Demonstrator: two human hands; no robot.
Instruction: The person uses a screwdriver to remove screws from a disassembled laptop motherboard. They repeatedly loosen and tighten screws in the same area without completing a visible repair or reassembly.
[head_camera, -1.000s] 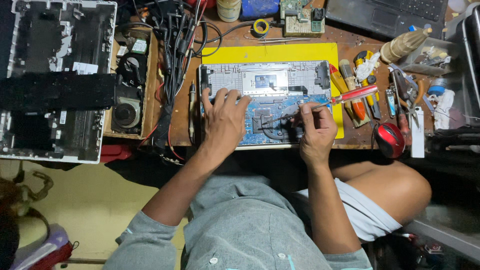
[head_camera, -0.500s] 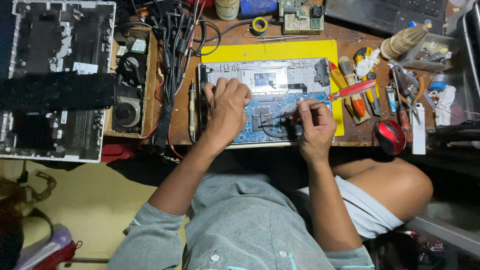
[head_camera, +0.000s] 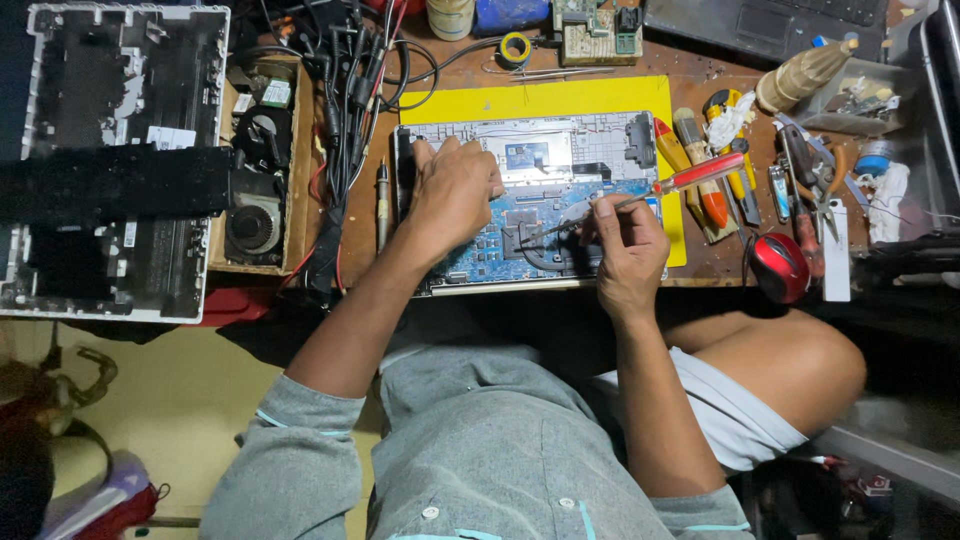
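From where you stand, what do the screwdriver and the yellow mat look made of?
The screwdriver in the right hand: a thin grey shaft, likely metal, and a glossy red see-through handle, probably plastic. The yellow mat: flat, matte, perhaps rubber or plastic.

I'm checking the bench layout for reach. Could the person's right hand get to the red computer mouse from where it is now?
Probably yes. The red computer mouse lies on the table just to the right of the right hand, with nothing between them. But the hand holds a red-handled screwdriver, so it would have to put that down first.
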